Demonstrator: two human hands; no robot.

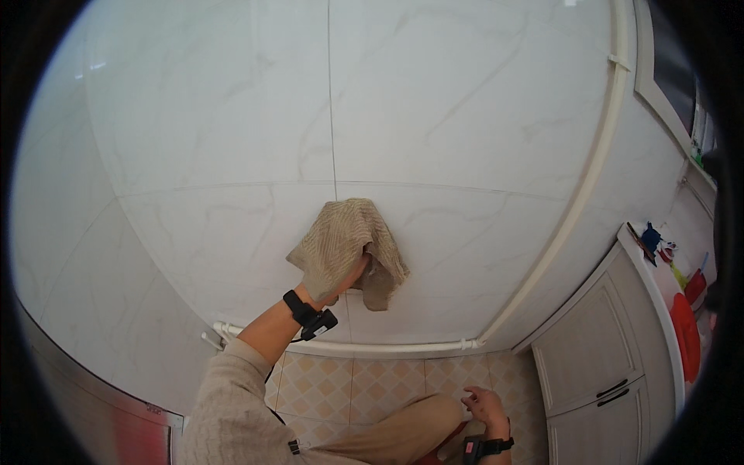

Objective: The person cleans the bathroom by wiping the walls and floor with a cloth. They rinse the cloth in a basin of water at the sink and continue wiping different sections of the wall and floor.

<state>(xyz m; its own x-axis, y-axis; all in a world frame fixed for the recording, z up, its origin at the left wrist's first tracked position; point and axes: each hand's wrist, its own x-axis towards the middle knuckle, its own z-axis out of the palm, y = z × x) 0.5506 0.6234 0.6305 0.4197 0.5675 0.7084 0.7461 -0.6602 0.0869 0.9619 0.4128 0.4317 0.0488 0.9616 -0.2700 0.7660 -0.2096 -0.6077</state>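
A beige ribbed cloth [343,238] is draped over my left hand [356,275], which presses it against the white marble-patterned wall tile [442,133]. Most of that hand's fingers are hidden beneath the fabric. The cloth covers the lower end of a vertical tile joint, just under a horizontal one. Down at the lower right, my right hand [485,405] is beside my bent knee [442,410], fingers loosely curled and apart, with nothing in it. Both wrists carry black strapped devices.
A white pipe [383,347] runs along the wall's foot and joins a rising pipe [558,226] at right. Beyond stands a cabinet [587,343] with black handles, its counter holding a red object [686,337]. A framed panel [104,401] is at lower left, above patterned floor tiles [383,383].
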